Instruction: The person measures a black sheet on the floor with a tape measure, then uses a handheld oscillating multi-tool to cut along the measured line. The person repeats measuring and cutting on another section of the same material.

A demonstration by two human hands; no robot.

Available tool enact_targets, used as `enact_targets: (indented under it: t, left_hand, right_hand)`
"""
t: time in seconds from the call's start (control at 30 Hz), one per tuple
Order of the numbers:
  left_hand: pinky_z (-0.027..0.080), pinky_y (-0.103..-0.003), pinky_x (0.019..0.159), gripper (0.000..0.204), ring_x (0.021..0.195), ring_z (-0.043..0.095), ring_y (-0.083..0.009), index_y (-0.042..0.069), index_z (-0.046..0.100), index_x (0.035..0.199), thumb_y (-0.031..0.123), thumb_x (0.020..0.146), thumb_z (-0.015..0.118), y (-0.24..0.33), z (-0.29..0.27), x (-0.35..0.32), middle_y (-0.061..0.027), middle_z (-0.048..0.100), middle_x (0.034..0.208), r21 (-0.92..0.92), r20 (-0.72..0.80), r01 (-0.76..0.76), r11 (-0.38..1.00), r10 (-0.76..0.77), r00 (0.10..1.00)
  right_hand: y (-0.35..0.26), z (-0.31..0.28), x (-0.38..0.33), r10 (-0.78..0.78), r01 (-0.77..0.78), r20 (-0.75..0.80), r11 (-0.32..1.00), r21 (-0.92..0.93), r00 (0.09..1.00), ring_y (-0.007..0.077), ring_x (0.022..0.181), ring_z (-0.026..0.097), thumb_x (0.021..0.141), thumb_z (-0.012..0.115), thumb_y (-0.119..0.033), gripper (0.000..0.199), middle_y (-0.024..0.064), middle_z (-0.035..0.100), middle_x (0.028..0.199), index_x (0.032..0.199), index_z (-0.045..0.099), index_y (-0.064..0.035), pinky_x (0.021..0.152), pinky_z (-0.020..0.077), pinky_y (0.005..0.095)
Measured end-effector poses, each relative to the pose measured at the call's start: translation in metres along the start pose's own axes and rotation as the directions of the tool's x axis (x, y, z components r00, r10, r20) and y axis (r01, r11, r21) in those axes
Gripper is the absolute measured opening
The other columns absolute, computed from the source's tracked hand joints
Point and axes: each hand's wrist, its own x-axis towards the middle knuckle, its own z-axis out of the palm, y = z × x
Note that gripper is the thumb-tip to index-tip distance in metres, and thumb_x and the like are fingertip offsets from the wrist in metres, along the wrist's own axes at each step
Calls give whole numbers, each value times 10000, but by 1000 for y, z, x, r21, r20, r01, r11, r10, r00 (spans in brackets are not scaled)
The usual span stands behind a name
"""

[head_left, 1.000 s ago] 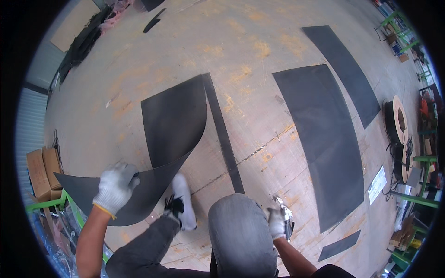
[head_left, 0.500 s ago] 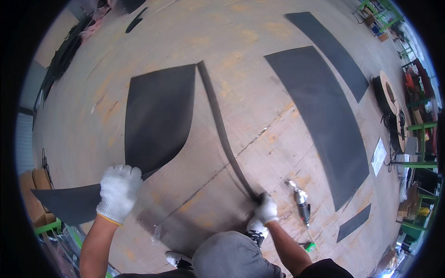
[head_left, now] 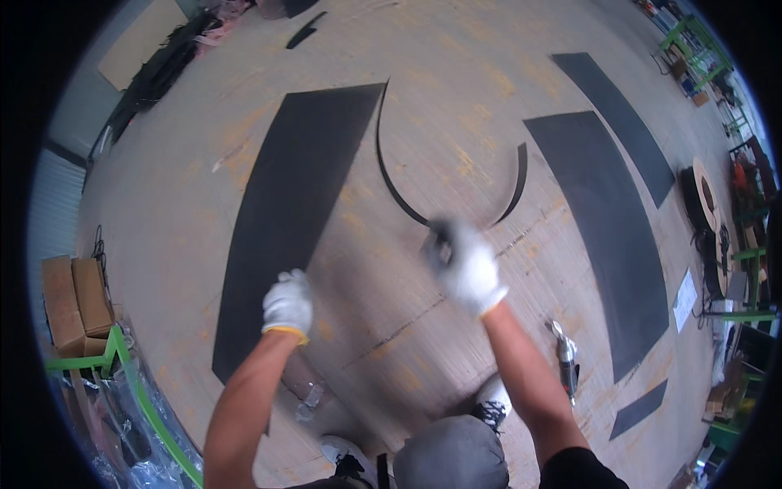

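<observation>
Scuffed, yellow-stained grey floor (head_left: pixel 456 98) spreads across the workshop, with cardboard boxes (head_left: pixel 69 306) at 9 o'clock and a green frame (head_left: pixel 118 350) at 8 o'clock. At 10 o'clock a large black sheet (head_left: pixel 285 196) lies flat; from its far corner, near 12 o'clock, a narrow black strip (head_left: pixel 522 167) bows into a U whose lowest part meets my gloved right hand (head_left: pixel 464 265), just off centre toward 4 o'clock. Blur softens this hand, yet its fingers appear closed about the strip's middle, one end rising toward 2 o'clock. At 8 o'clock my gloved left hand (head_left: pixel 287 303) has its fingers partly curled beside the sheet's inner edge; whether it grips that edge I cannot tell. Judged by the floor showing between them, strip and sheet are parted along most of their length; whether they join at the far corner is unclear. Gathering seems only partial, since much of the strip arcs outside my grasp. Laid apart are a wide panel (head_left: pixel 617 236) at 3 o'clock, a slimmer panel (head_left: pixel 623 122) at 2 o'clock and, at 4 o'clock, a small offcut (head_left: pixel 639 409) and an unheld silver-and-black tool (head_left: pixel 568 354).
</observation>
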Motion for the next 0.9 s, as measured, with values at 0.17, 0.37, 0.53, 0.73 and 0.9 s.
enact_targets:
  t: [0.17,0.37,0.53,0.73,0.9]
  left_hand:
    - [599,-516,967,396,1145,729,-435,11,538,1406,77,1015,517,54,21,44,-282,679,1288,-124,22,5,992,-2,1000]
    - [595,-483,1007,540,1170,719,-438,-15,510,1456,162,962,637,132,-7,63,-253,697,1284,-189,-3,-128,974,130,992]
    - [447,-501,1191,632,1441,518,-424,56,562,1475,181,867,683,147,-37,48,-250,581,1506,-143,-148,-591,794,573,806]
    - [313,-552,1264,440,1435,526,-357,132,746,1268,199,845,644,136,-53,29,-162,651,1438,280,181,-912,300,916,357]
    - [428,-488,1160,329,1211,664,-368,105,782,1099,247,831,655,142,-81,35,-176,768,1170,293,61,-867,403,897,437]
  right_hand:
    - [-13,85,-107,144,-356,830,932,69,538,369,1266,697,917,786,-521,826,250,708,1372,1477,577,49,1068,538,426]
    - [-38,131,-157,112,-655,790,635,410,603,273,1111,742,924,803,-429,749,194,763,1259,1459,599,53,1004,571,376]
    - [-23,71,-142,252,-839,826,367,401,505,153,851,751,920,783,-120,376,92,789,1053,1274,731,-5,727,628,317]
    - [-13,13,-168,273,-743,839,635,211,471,160,780,747,874,811,-170,282,78,799,919,1130,801,-51,695,618,328]
    - [26,-26,-135,503,-529,648,830,-176,572,250,764,770,778,830,-264,330,151,782,819,1036,817,-58,696,608,415]
